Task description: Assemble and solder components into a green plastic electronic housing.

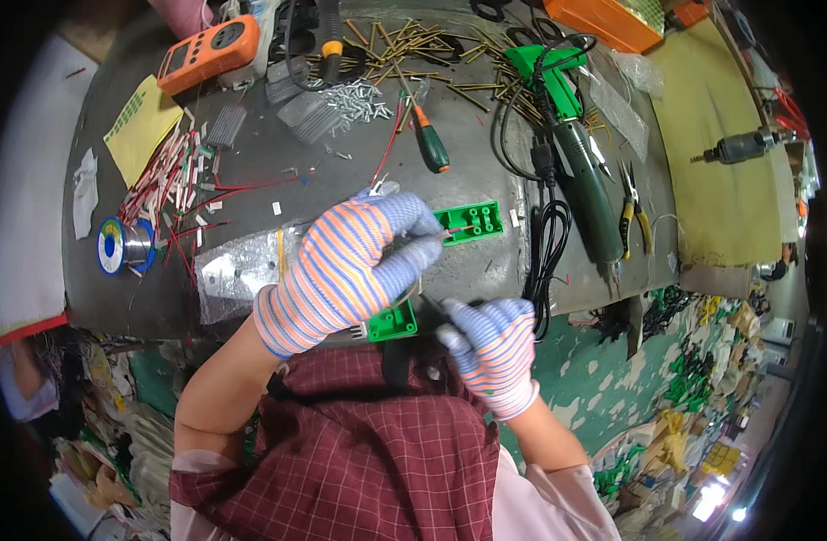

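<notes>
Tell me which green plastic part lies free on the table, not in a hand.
The longer green plastic strip with holes, right of the left hand; the other green part sits between both gloved hands.

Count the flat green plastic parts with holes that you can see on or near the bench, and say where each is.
2: one green plastic part lies on the bench beyond the left hand; another sits between both hands, partly hidden. More may be hidden.

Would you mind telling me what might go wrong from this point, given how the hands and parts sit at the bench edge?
1. The green plastic part sits right at the table edge under the left hand; it might slip off.
2. The right hand seems to hold a dark tool close to the gloved fingers; a slip could jab them.
3. The black cable hangs beside the right hand and could snag.
</notes>
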Tool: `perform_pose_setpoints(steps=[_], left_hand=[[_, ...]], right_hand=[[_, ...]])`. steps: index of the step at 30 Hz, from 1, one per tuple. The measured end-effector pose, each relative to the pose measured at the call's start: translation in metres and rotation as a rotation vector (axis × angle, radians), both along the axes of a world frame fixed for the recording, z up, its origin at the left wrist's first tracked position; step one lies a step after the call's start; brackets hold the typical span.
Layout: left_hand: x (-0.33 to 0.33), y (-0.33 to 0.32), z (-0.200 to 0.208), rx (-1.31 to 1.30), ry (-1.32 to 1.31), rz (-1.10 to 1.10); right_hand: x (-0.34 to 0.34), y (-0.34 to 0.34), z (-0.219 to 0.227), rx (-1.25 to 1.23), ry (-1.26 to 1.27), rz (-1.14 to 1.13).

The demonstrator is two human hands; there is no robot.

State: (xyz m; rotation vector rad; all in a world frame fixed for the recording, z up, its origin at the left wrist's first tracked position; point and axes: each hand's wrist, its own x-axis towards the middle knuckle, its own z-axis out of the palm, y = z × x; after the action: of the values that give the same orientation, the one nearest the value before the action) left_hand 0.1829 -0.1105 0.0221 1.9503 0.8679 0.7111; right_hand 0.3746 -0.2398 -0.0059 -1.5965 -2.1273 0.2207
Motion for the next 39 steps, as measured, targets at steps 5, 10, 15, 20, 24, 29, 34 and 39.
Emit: perform_pose_setpoints(steps=[5, 10, 15, 20, 24, 29, 34, 39], left_hand=[[-0.001, 0.001, -0.003, -0.142, -0.062, 0.004], [0.002, -0.002, -0.001, -0.102, -0.071, 0.042], [-0.016, -0.010, 0.002, -0.060, 0.027, -0.039], [-0.010, -0.012, 0.002, 0.195, 0.158, 0.015], [-0.013, -0.013, -0.005, 0.312, 0.232, 0.061], [-0.047, -0.021, -0.001, 0.468, 0.007, 0.249], [-0.110, -0.074, -0.010, 0.113, -0.290, 0.727], [-0.206, -0.168, -0.083, 0.192, 0.061, 1.175]], right_hand=[[0.034, 0.030, 0.002, 0.196, 0.006, -0.105], [0.044, 0.040, -0.007, 0.072, 0.202, -0.016], [0.047, 0.024, 0.006, -0.047, 0.362, 0.039], [0.041, 0.030, -0.007, 0.211, 0.121, -0.107], [0.033, 0.027, -0.016, 0.198, -0.042, -0.133], [0.023, 0.018, 0.008, 0.163, -0.124, -0.215], [0.002, 0.007, 0.028, 0.274, 0.077, -0.139], [-0.051, 0.016, 0.054, 0.110, 0.434, 0.270]])
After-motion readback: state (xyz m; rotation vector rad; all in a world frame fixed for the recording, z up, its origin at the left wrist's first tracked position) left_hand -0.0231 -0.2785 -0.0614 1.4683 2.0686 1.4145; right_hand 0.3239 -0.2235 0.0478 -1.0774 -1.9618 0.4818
